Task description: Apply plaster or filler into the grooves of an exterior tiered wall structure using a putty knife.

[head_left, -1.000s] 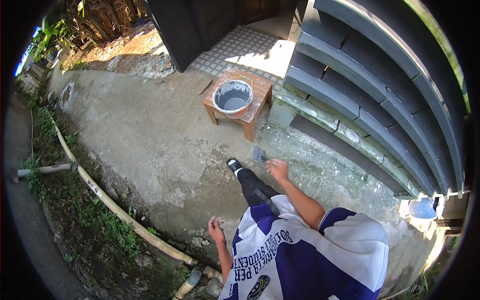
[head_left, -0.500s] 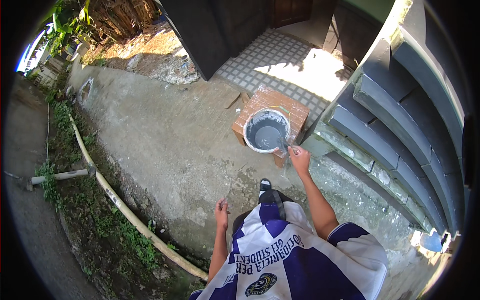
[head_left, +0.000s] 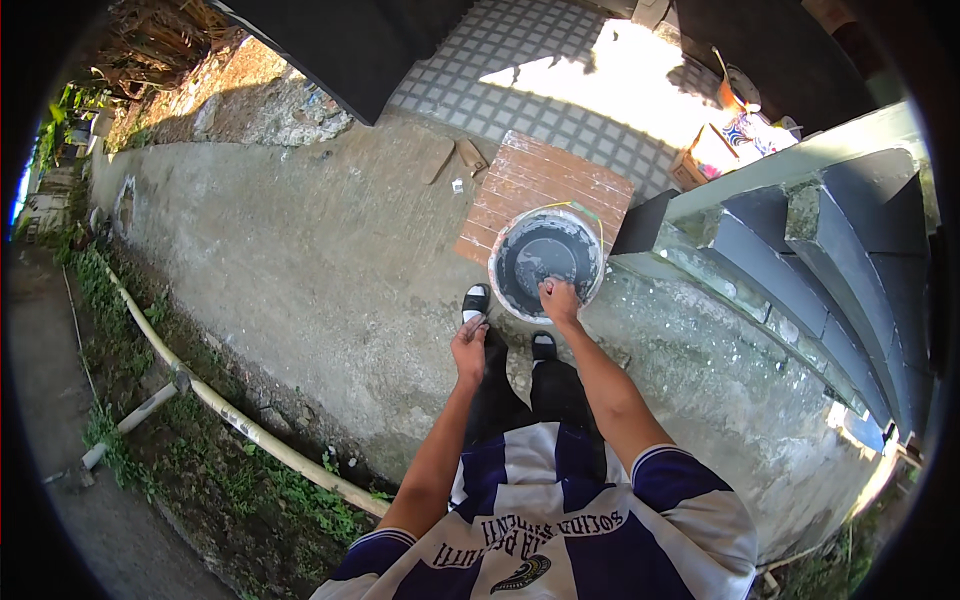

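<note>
My right hand (head_left: 560,300) is closed around the handle of a paintbrush over the near part of a white-rimmed bucket (head_left: 520,240); the brush head is hidden by my hand. The bucket holds grey paint (head_left: 530,260) and has a wire handle. It stands on a paint-spattered wooden stool (head_left: 505,175). My left hand (head_left: 468,345) is low to the left of the bucket, above my leg, fingers curled on a small thin object that I cannot make out.
Grey curved steps (head_left: 840,280) rise at the right. A dark panel (head_left: 330,50) borders a tiled porch (head_left: 450,80), where a box (head_left: 700,160) and other items sit. A pale pipe (head_left: 240,420) runs along weeds left of the concrete path (head_left: 280,260).
I have moved up to the stool. My right hand has carried the brush from over the path into the bucket. My left hand has come forward, nearer the bucket.
</note>
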A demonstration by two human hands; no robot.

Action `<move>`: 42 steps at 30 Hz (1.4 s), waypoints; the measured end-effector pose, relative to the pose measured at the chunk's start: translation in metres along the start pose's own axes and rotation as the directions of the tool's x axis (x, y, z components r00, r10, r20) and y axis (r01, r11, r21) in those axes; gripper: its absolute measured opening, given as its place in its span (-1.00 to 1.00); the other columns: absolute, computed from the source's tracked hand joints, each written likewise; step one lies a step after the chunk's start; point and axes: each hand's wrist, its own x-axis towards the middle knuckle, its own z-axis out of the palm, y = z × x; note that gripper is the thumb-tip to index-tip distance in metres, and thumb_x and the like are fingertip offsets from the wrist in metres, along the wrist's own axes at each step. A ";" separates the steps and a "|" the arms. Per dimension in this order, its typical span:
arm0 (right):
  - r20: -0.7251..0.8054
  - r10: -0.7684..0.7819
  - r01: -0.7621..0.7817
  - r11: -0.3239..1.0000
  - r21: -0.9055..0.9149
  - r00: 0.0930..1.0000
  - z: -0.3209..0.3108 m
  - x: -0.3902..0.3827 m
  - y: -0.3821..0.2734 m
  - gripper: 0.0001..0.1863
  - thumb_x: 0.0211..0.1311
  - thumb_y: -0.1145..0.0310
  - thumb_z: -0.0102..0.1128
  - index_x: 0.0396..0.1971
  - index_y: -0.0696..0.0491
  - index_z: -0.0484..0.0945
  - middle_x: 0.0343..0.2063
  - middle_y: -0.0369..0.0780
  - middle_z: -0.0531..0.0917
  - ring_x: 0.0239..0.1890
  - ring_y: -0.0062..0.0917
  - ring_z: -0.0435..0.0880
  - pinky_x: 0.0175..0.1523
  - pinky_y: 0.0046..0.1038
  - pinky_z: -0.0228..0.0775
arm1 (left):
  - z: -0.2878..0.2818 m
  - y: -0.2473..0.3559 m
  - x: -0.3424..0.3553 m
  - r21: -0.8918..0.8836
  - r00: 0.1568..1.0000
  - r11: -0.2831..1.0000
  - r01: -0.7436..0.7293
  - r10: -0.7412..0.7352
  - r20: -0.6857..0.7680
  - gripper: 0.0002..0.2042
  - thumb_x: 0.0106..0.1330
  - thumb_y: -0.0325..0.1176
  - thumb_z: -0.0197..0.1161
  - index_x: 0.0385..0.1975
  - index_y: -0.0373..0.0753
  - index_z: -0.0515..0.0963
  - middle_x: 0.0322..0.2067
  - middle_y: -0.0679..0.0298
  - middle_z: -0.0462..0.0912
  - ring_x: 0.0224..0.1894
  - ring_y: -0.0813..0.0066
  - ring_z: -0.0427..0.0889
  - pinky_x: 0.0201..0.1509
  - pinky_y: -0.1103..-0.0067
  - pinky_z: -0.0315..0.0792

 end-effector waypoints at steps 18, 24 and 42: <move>-0.026 0.087 -0.091 0.969 -0.230 0.996 0.101 0.016 -0.006 -0.72 0.16 0.22 0.00 -0.29 0.10 0.54 -0.50 -0.05 0.60 -0.44 -0.18 0.60 -0.32 -0.28 0.46 | 0.025 -0.025 0.113 0.045 0.938 0.938 0.343 -0.345 0.045 -0.85 0.16 -0.44 0.23 -0.36 -0.40 0.59 -0.46 0.27 0.61 -0.47 0.58 0.57 -0.38 0.67 0.52; -0.104 0.094 -0.111 0.978 -0.176 0.990 0.107 0.019 -0.009 -0.72 0.14 0.21 0.03 -0.28 0.07 0.56 -0.53 -0.07 0.60 -0.47 -0.19 0.60 -0.36 -0.29 0.46 | 0.030 -0.019 0.119 0.087 0.907 0.909 0.407 -0.414 0.082 -0.89 0.16 -0.51 0.19 -0.39 -0.44 0.55 -0.44 0.23 0.61 -0.44 0.53 0.60 -0.36 0.66 0.53; -0.329 0.517 -0.513 0.852 0.105 0.790 0.111 0.041 -0.045 -0.74 -0.01 0.24 0.13 -0.38 0.06 0.63 -0.55 -0.03 0.61 -0.43 -0.12 0.60 -0.30 -0.26 0.47 | 0.027 -0.013 0.130 0.214 0.887 0.893 0.396 -0.432 0.162 -0.88 0.17 -0.55 0.16 -0.34 -0.46 0.50 -0.39 0.15 0.61 -0.41 0.43 0.62 -0.33 0.62 0.55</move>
